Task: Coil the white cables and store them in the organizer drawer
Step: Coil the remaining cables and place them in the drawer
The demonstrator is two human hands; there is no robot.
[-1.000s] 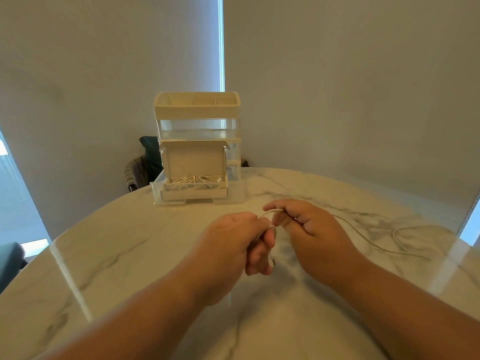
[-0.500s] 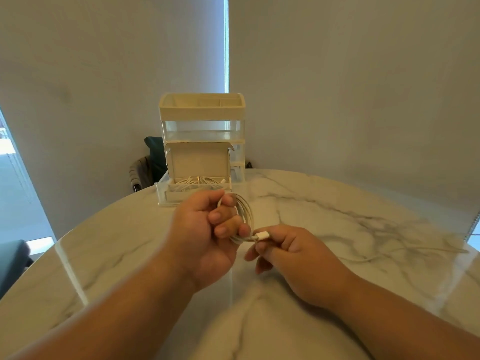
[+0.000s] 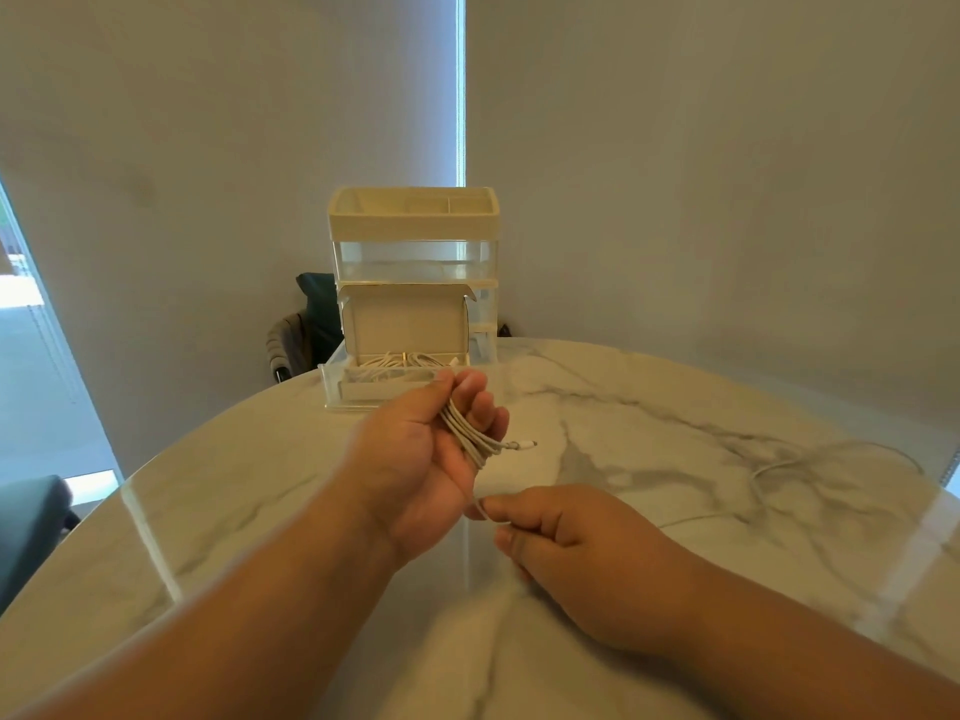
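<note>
Left hand (image 3: 421,454), palm up, grips the coiled white cable (image 3: 467,433); right hand (image 3: 566,532) pinches its loose strand

A person's left hand (image 3: 415,459) and right hand (image 3: 569,535), bare from the fingers back past both wrists and along both forearms.

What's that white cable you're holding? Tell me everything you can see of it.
The white cable is thin, smooth and flexible-looking. Several loops are bunched in the left hand, whose fingers curl round them; a small plug end sticks out to the right. One strand runs down to the right hand, which pinches it, and the uncoiled part trails loosely across the marble table.
</note>
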